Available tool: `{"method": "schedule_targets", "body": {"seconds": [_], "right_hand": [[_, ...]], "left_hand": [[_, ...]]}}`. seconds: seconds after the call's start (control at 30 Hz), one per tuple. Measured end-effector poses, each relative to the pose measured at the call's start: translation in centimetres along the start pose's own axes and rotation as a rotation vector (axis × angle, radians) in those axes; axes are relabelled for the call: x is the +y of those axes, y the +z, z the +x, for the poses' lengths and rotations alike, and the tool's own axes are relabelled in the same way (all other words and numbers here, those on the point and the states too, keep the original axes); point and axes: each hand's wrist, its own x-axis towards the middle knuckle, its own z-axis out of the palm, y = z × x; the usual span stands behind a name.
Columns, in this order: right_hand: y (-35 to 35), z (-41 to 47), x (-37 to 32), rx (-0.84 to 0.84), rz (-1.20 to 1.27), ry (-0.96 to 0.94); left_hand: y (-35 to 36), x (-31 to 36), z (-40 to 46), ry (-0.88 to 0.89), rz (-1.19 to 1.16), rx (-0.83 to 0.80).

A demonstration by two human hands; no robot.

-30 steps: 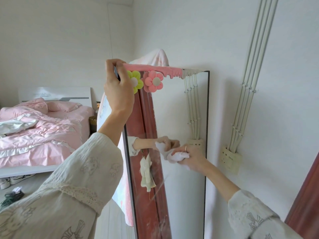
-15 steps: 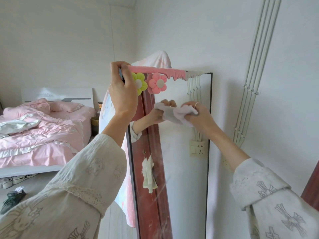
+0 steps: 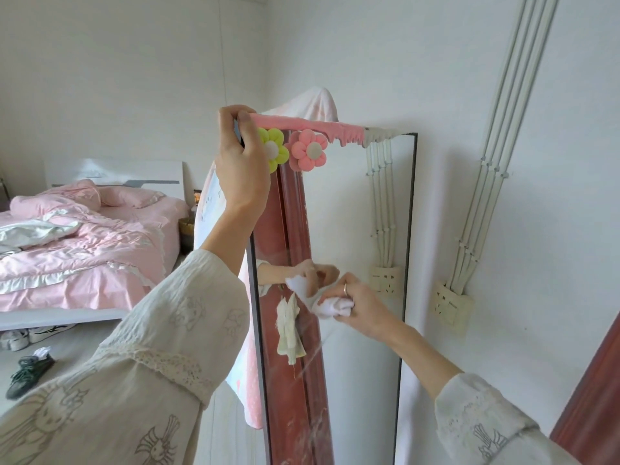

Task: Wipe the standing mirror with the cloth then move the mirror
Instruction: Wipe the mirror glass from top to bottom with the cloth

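A tall dark-framed standing mirror leans by the white wall, with a pink trim and two plush flowers, yellow and pink, along its top edge. My left hand grips the mirror's top left corner. My right hand presses a bunched white cloth against the glass at mid-height. The glass reflects my hand, the cloth, a red door frame and a hanging rag.
A bed with pink bedding stands at the left, shoes on the floor beside it. Pink fabric hangs behind the mirror. Wall pipes run down to a socket on the right. A red door frame is at the lower right.
My right hand with the cloth went from mid-glass up to near the mirror's top, then back down to mid-height. My left hand has kept its hold on the top corner.
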Motion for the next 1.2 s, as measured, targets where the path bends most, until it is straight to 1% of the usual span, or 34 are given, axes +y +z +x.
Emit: {"method": "schedule_targets", "body": {"seconds": [0.1, 0.13, 0.17, 0.2, 0.27, 0.33, 0.4, 0.43, 0.47, 0.53, 0.6, 0.67, 0.77, 0.87, 0.97, 1.03, 1.1, 1.2], "right_hand": [[0.9, -1.1, 1.1, -0.222, -0.151, 0.105], [0.8, -1.4, 1.1, -0.275, -0.167, 0.135], [0.3, -1.4, 1.0, -0.290, -0.155, 0.162], [-0.5, -1.1, 0.7, -0.252, -0.112, 0.175], [-2.7, 0.1, -0.5, -0.082, 0.000, 0.164], [-4.9, 1.9, -2.1, 0.137, 0.037, 0.101], [-7.0, 3.5, -4.3, 0.374, 0.103, 0.096], [-7.7, 4.2, -5.2, 0.454, 0.138, 0.096], [-8.1, 4.9, -6.1, 0.505, 0.168, 0.085], [-8.3, 6.1, -7.5, 0.529, 0.229, 0.063], [-7.8, 6.7, -8.6, 0.511, 0.319, 0.051], [-6.9, 6.7, -9.1, 0.478, 0.348, 0.029], [-4.8, 5.5, -9.0, 0.348, 0.265, -0.064], [-2.2, 3.5, -7.1, 0.238, 0.213, -0.148], [0.0, 1.2, -5.5, 0.130, 0.192, -0.116], [1.3, 0.1, -4.6, 0.078, 0.124, -0.111], [2.3, -0.8, -3.6, 0.017, 0.050, -0.068], [2.8, -1.8, -2.3, -0.196, -0.081, 0.013]], "left_hand": [[-0.4, -0.3, -0.1, 0.000, -0.014, -0.023], [-0.5, -0.3, -0.3, 0.001, -0.023, -0.036], [-0.6, -0.3, -0.4, 0.004, -0.028, -0.053], [-0.7, -0.2, -0.6, 0.001, -0.029, -0.071], [-1.0, -0.1, -0.9, -0.019, -0.037, -0.108], [-1.5, -0.3, -1.0, -0.052, -0.050, -0.145], [-2.0, -0.7, -1.0, -0.060, 0.000, -0.174], [-2.2, -0.9, -1.0, -0.069, 0.030, -0.192], [-2.5, -1.0, -1.2, -0.082, 0.048, -0.211], [-2.9, -1.5, -1.9, -0.086, 0.081, -0.260], [-3.4, -2.1, -2.6, -0.069, 0.139, -0.299], [-4.0, -2.8, -3.1, -0.073, 0.188, -0.325], [-4.7, -3.4, -3.7, -0.102, 0.253, -0.351], [-5.1, -3.7, -4.4, -0.112, 0.256, -0.369], [-5.2, -3.7, -4.5, -0.124, 0.253, -0.373], [-5.3, -3.6, -4.5, -0.121, 0.258, -0.380], [-5.3, -3.3, -4.6, -0.128, 0.253, -0.386], [-5.5, -3.4, -5.0, -0.141, 0.231, -0.397]]}}
